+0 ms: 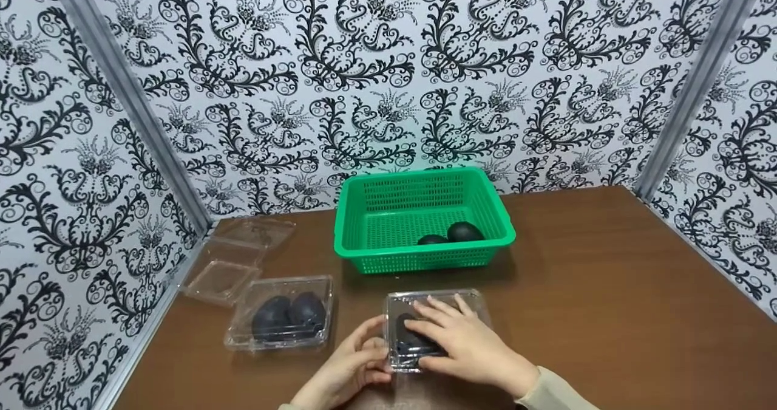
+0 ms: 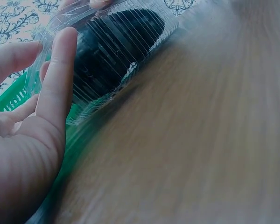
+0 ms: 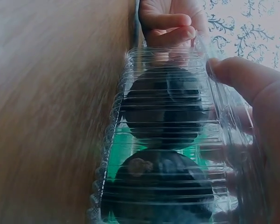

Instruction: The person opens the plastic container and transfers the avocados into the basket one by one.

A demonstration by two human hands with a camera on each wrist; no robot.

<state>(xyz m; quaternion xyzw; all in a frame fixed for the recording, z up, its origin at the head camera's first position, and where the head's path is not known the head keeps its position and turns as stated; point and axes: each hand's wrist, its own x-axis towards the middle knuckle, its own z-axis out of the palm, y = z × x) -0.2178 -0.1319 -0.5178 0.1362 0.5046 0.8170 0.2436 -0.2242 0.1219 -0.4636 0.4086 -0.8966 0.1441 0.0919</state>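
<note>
A clear ribbed plastic clamshell box [image 1: 397, 297] sits on the table in front of me, holding two dark oval fruits [image 3: 163, 109]. My right hand [image 1: 464, 346] lies spread over the top of its lid, fingers extended. At the box's left side, my left hand [image 1: 355, 364] pinches the rim between thumb and fingers. The left wrist view shows its thumb [image 2: 58, 79] upright along the box wall. The right hand covers part of the fruit in the head view.
Left of my hands stands a second closed box [image 1: 243, 331] with two dark fruits. An opened clear box [image 1: 221, 276] lies behind it. A green basket [image 1: 425, 261] holding at least two dark fruits [image 1: 465, 232] stands at the back, before patterned walls.
</note>
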